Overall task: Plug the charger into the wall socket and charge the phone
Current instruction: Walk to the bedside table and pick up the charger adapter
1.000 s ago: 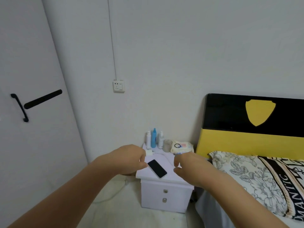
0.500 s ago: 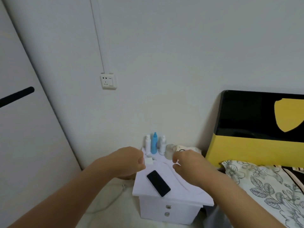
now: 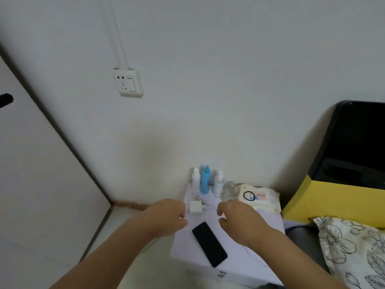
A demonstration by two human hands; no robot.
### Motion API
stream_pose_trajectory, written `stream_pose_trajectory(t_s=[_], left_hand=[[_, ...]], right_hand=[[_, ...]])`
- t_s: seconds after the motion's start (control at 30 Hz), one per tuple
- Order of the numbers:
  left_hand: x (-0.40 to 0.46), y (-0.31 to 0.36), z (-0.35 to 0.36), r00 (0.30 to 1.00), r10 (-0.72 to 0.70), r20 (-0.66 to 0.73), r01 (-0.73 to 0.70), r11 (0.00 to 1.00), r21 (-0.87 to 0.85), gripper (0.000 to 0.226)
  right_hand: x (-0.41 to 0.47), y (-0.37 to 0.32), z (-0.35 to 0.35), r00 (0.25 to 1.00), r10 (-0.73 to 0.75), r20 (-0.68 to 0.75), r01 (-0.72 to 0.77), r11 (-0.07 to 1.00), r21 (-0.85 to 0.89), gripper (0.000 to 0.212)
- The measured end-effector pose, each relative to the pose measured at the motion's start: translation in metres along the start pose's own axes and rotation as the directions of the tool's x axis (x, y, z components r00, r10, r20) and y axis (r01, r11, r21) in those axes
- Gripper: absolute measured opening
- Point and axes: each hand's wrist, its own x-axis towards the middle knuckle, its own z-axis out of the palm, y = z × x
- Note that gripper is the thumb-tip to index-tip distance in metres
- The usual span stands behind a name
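A white charger block (image 3: 195, 206) lies on the white nightstand (image 3: 264, 265), with its thin white cable (image 3: 201, 200) trailing behind it. A black phone (image 3: 209, 244) lies face up in front of the charger. The white wall socket (image 3: 127, 82) is mounted high on the wall to the left. My left hand (image 3: 166, 215) hovers just left of the charger with fingers curled, holding nothing. My right hand (image 3: 237, 217) hovers to the charger's right, fingers curled and apart, also with nothing in it.
Three small bottles (image 3: 205, 180), a clear cup (image 3: 230, 189) and a wipes pack (image 3: 260, 198) stand at the nightstand's back. A black and yellow headboard (image 3: 343, 163) and floral pillow (image 3: 354, 247) are on the right. A white door (image 3: 31, 184) is on the left.
The view has moved closer and tilted down toward the nightstand. Both hands have come lower over the top, flanking the charger block.
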Motion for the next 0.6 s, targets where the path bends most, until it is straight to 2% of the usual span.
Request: stream_pose_trajectory(t_s=[0.33, 0.6], left_hand=[[0.108, -0.062, 0.021, 0.995, 0.016, 0.099, -0.012, 0.999, -0.041, 0.022], [0.176, -0.095, 0.057, 0.986, 0.011, 0.165, 0.004, 0.996, -0.093, 0.030]], right_hand=[[0.101, 0.013, 0.046, 0.987, 0.118, 0.111, -0.123, 0.992, 0.042, 0.027], [0.161, 0.029, 0.095, 0.961, 0.184, 0.207, -0.197, 0.980, 0.041, 0.027]])
